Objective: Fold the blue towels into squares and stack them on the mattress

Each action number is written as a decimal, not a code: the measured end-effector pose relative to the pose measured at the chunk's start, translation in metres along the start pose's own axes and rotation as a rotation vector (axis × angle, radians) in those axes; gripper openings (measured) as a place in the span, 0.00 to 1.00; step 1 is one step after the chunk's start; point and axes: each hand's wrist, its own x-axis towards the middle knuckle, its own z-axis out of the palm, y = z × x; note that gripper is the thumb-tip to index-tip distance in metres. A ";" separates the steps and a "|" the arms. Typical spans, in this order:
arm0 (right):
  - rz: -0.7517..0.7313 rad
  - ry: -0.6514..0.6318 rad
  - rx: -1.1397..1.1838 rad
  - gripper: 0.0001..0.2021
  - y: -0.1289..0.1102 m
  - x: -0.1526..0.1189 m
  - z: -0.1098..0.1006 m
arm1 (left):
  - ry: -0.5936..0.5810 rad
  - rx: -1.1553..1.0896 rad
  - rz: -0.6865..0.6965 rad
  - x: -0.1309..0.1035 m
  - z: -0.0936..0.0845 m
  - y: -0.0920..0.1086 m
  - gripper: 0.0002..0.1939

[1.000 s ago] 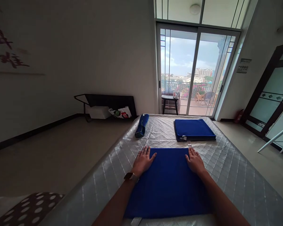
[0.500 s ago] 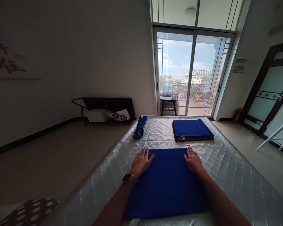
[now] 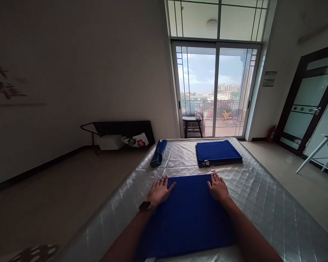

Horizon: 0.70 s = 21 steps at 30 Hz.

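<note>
A flat blue fabric panel [image 3: 190, 211] lies on the quilted silver-grey mattress [image 3: 265, 203] right in front of me. My left hand [image 3: 160, 190] rests on its far left corner, fingers stretched forward and thumb out to the side. On the far right corner lies my right hand [image 3: 218, 186], also flat with the thumb spread inward. A dark watch [image 3: 145, 206] is on my left wrist. Beyond my right hand sits a stack of folded blue fabric [image 3: 218, 151] with a white tag. A rolled blue fabric piece [image 3: 159, 153] lies farther off to the left.
Past the mattress are a sliding glass door [image 3: 215, 91] and a dark stool [image 3: 192, 123]. A black bench-like frame [image 3: 123, 128] with a white box [image 3: 110, 142] stands by the left wall. White furniture legs [image 3: 314, 154] and a dark-framed door [image 3: 307, 105] are at right.
The view has tilted up slightly, and everything sits a little lower and further left. Both hands stay flat on the far corners of the blue panel.
</note>
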 end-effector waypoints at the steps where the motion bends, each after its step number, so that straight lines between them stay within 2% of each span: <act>1: -0.001 -0.001 0.005 0.32 0.000 0.000 0.000 | -0.008 0.019 -0.015 0.001 -0.005 0.005 0.45; 3: -0.003 0.002 0.012 0.32 -0.001 0.000 0.000 | 0.027 0.034 0.003 0.001 -0.015 0.024 0.46; 6: -0.004 0.008 0.017 0.32 0.000 0.001 0.002 | 0.126 -0.030 0.242 -0.004 -0.020 0.076 0.40; 9: -0.021 0.005 0.007 0.31 0.003 0.002 0.006 | 0.157 -0.109 0.493 -0.011 -0.011 0.137 0.33; 11: -0.048 -0.004 -0.009 0.31 0.005 0.003 0.007 | 0.165 -0.139 0.524 -0.015 -0.003 0.165 0.31; 12: -0.058 -0.009 -0.013 0.31 0.005 0.003 0.008 | 0.166 -0.148 0.509 -0.016 0.000 0.172 0.30; 14: -0.056 -0.006 -0.006 0.31 0.005 0.003 0.008 | 0.154 -0.145 0.452 -0.015 0.004 0.171 0.30; 16: -0.033 0.008 0.014 0.31 0.004 0.002 0.007 | 0.127 -0.125 0.386 -0.012 0.006 0.152 0.30; 21: 0.002 0.001 0.028 0.32 0.001 0.002 0.005 | 0.078 -0.113 0.160 -0.001 0.012 0.063 0.34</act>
